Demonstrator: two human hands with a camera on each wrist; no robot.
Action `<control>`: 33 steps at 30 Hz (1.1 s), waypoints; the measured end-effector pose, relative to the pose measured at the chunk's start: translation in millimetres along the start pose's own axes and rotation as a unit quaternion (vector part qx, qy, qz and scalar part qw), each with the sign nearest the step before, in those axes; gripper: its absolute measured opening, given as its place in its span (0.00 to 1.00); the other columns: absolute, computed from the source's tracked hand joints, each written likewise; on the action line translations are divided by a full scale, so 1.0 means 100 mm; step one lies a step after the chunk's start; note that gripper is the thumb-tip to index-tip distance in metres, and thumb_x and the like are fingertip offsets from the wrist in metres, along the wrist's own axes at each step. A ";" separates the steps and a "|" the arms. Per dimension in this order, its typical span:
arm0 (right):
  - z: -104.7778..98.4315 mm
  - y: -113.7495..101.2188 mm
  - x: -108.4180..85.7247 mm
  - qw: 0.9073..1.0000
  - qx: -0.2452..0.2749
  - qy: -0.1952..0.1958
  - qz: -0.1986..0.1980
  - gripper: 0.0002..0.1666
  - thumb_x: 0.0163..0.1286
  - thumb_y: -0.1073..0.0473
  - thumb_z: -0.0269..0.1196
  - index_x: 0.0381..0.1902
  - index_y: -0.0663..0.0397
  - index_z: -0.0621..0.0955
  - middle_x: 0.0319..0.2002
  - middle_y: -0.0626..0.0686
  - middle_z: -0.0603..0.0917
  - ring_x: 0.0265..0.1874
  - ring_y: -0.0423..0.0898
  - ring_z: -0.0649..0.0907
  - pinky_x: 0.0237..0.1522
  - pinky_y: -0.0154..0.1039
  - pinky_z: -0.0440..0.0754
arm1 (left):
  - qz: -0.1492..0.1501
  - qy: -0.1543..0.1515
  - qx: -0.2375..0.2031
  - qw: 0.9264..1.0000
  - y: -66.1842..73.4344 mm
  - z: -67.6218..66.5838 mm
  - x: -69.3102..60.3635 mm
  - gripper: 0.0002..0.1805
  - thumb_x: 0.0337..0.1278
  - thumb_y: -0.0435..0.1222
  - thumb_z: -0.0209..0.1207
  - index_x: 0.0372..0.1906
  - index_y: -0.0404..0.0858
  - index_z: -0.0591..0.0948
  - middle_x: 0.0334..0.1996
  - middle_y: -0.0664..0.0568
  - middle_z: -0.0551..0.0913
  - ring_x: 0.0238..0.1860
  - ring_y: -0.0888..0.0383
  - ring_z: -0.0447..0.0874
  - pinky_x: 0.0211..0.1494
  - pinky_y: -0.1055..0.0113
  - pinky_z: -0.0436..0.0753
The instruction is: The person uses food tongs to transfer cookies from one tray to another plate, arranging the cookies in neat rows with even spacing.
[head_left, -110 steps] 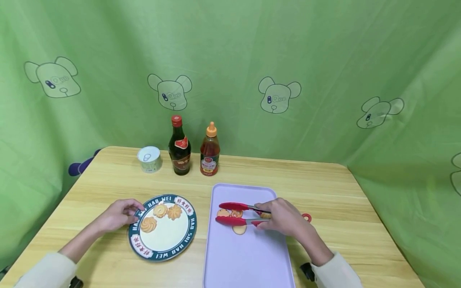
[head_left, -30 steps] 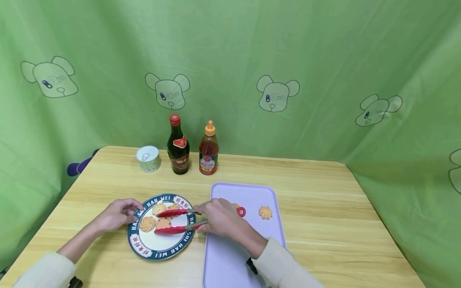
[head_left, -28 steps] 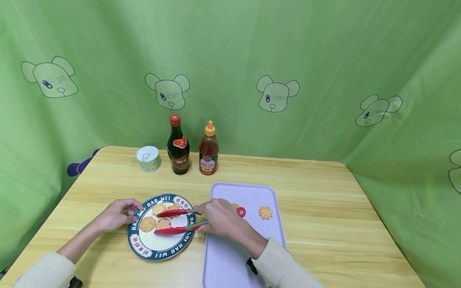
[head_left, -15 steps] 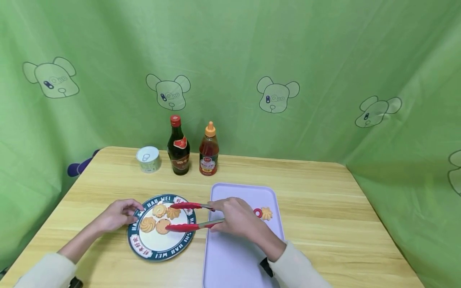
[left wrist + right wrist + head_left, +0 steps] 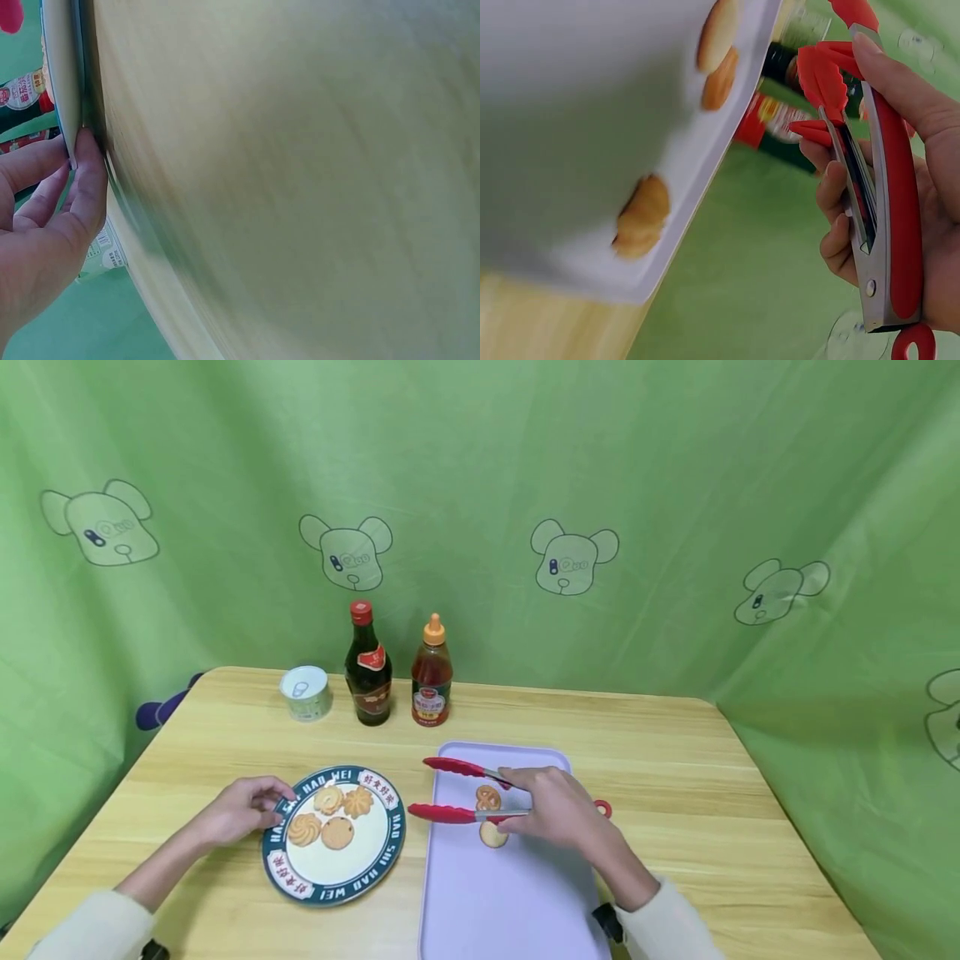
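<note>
In the head view my left hand (image 5: 236, 814) pinches the left rim of a round plate (image 5: 345, 868) with a dark green border; the left wrist view shows thumb and fingertips at the rim. Several cookies, among them a flat round one (image 5: 337, 833), lie on the plate. My right hand (image 5: 551, 806) grips red-tipped tongs (image 5: 453, 814), spread with nothing between their tips, over the left part of a lilac tray (image 5: 517, 893). Beneath them on the tray are a pretzel-shaped cookie (image 5: 488, 797) and a pale oval one (image 5: 493, 835). The right wrist view also shows a ridged cookie (image 5: 643, 217) on the tray.
Behind the plate stand a small can (image 5: 306, 693), a dark bottle with a red cap (image 5: 369, 672) and a sauce bottle with an orange cap (image 5: 432, 681). A green curtain (image 5: 480, 468) hangs behind the wooden table (image 5: 637, 752).
My right hand has carried the tongs from the plate rightward to the tray. The flat round cookie left the tray, was released from the tongs and lies on the plate. My left hand stayed at the rim.
</note>
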State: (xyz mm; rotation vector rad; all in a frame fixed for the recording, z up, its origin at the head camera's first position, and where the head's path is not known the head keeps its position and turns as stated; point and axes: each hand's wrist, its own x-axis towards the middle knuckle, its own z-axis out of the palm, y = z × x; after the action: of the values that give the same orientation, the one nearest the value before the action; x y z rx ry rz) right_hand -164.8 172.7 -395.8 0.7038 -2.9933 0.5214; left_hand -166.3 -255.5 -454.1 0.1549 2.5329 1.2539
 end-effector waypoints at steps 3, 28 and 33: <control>-0.01 0.12 -0.05 1.000 -0.006 0.005 0.011 0.43 0.42 0.44 0.77 0.56 0.55 0.79 0.49 0.55 0.85 0.31 0.44 0.83 0.30 0.34 0.77 | 0.000 -0.001 0.000 1.000 0.00 0.00 0.00 0.16 0.47 0.24 0.59 0.46 0.30 0.78 0.36 0.45 0.79 0.36 0.55 0.75 0.34 0.69 0.78; -0.13 0.55 -0.29 0.996 -0.016 -0.038 0.084 0.40 0.43 0.45 0.75 0.54 0.57 0.80 0.48 0.61 0.84 0.23 0.41 0.69 0.21 0.32 0.62 | 0.002 0.000 0.016 1.000 0.01 -0.02 0.00 0.16 0.46 0.24 0.60 0.45 0.32 0.79 0.37 0.46 0.79 0.37 0.55 0.74 0.37 0.69 0.77; -0.14 0.56 -0.28 0.995 -0.014 -0.038 0.087 0.39 0.44 0.46 0.75 0.54 0.56 0.81 0.37 0.54 0.85 0.20 0.41 0.64 0.20 0.32 0.60 | 0.003 0.000 0.015 1.000 0.01 -0.02 0.00 0.17 0.46 0.24 0.60 0.45 0.32 0.79 0.37 0.46 0.79 0.37 0.55 0.74 0.36 0.69 0.77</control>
State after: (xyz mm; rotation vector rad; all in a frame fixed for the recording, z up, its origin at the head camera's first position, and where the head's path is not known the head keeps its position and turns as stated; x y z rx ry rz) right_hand -164.7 236.3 -403.4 0.4728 -3.1457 0.4684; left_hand -167.4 -256.0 -452.1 0.1684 2.5549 1.2173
